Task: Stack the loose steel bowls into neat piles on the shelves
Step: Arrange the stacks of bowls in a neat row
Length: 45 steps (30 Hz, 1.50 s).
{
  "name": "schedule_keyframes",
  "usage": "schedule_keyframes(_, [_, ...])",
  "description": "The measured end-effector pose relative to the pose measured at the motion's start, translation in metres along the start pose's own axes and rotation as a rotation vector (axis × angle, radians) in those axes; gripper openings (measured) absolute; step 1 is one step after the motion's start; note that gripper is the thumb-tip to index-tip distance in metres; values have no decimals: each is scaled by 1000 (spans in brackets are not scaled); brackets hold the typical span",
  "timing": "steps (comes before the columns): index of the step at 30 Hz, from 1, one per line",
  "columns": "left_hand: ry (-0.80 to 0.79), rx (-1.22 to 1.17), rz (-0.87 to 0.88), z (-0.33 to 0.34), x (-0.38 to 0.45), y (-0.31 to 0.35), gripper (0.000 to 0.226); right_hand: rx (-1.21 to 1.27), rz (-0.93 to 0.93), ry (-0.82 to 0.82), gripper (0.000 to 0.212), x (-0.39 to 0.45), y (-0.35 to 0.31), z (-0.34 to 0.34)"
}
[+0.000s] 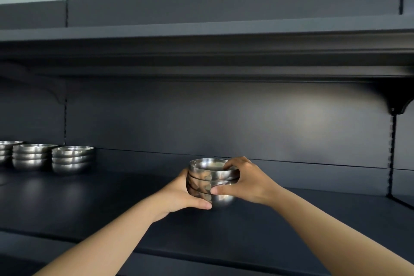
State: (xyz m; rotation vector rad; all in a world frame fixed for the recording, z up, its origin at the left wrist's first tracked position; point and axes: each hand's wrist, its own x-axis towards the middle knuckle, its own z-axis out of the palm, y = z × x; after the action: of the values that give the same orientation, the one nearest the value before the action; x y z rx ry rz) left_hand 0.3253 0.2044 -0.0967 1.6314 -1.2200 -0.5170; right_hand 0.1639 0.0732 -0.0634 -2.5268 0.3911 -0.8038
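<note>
Both hands clasp one short pile of nested steel bowls (211,180) at the middle of the dark shelf (134,204). Going from the left: three finished piles stand in a row near the shelf's back wall. The leftmost pile (6,151) is cut by the frame edge, so its count cannot be told; the second pile (31,155) shows about four rims, and the third pile (71,159), just beside it, also shows about four.

Well apart to the right comes the left hand (179,192), curled round the lower part of the held pile with its thumb lying along the bottom bowl. That pile shows three bowls by their rims (a fourth may hide behind the fingers). The right hand (244,180) grips from the other side, thumb pressed on the middle bowl and fingers hooked over the top rim. Clamping from both sides probably keeps the smooth bowls from sliding off one another while they are squared up or carried. Whether the bottom bowl rests on the shelf or hangs just above it cannot be told. Farther right a black bracket (396,103) carries the upper shelf (201,51).

The task seems well along, with this pile probably bound for the row at the left.
</note>
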Motion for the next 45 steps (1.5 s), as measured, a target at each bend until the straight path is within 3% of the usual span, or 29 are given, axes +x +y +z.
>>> schedule_keyframes(9, [-35,50,19,-139,-29,-48,77,20,19,68,47,51,-96,102])
schedule_keyframes(17, [-55,17,53,-201,-38,-74,76,5,29,79,46,81,-142,142])
schedule_keyframes(32, [-43,-17,48,-285,-11,-137,86,106,12,32,27,155,-167,218])
schedule_keyframes(45, [-95,-7,52,-354,72,-212,89,70,153,124,52,245,-142,294])
